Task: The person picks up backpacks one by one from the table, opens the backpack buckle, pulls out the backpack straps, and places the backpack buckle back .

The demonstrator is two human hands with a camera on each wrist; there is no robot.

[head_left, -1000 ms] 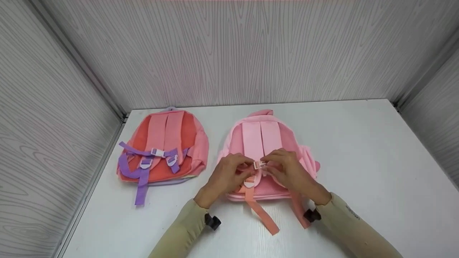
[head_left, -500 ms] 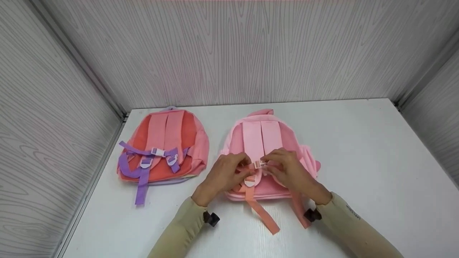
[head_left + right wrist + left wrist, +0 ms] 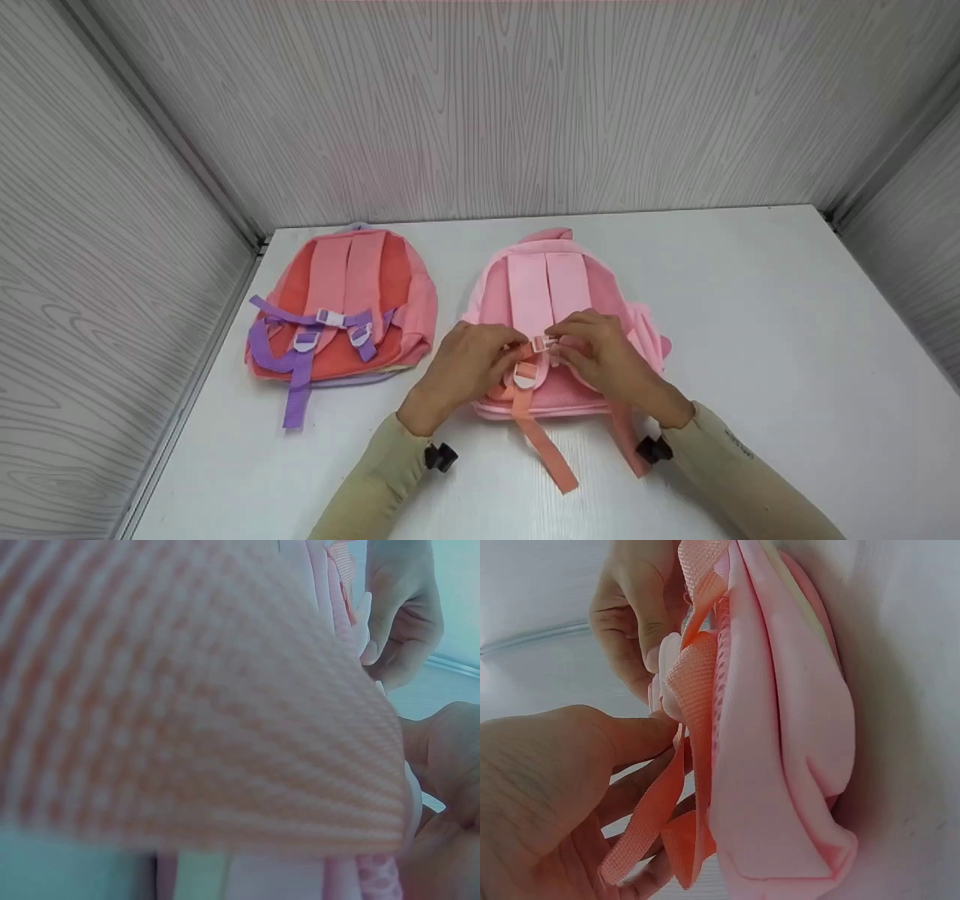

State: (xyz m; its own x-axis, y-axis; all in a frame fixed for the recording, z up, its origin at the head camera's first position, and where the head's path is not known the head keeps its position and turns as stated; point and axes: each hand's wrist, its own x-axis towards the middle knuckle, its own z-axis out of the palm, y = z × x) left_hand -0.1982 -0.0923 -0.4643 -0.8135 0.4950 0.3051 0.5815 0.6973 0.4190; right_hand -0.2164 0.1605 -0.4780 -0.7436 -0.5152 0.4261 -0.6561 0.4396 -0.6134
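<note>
A pink backpack point(image 3: 604, 285) lies with its shoulder straps facing up. Over its lower middle, my right hand point(image 3: 611, 360) pinches a small white buckle point(image 3: 543, 343) from the right. On the other side, my left hand point(image 3: 461, 371) pinches orange webbing point(image 3: 649, 821) between thumb and fingers, close to the buckle. A white strap adjuster point(image 3: 525, 375) sits just below the left fingertips. From it an orange strap end point(image 3: 551, 454) trails onto the table. Blurred orange webbing point(image 3: 202, 712) fills much of the right wrist view and hides part of the right hand's work.
To the left lies a coral backpack point(image 3: 420, 300) with purple straps point(image 3: 297, 397) and a joined white buckle point(image 3: 331, 319). Both bags rest on a white table point(image 3: 765, 315). Wood-grain panels point(image 3: 480, 112) stand behind and at both sides.
The left fingers have slid slightly away from the buckle, and orange webbing now shows between them and it. My right hand stays in place.
</note>
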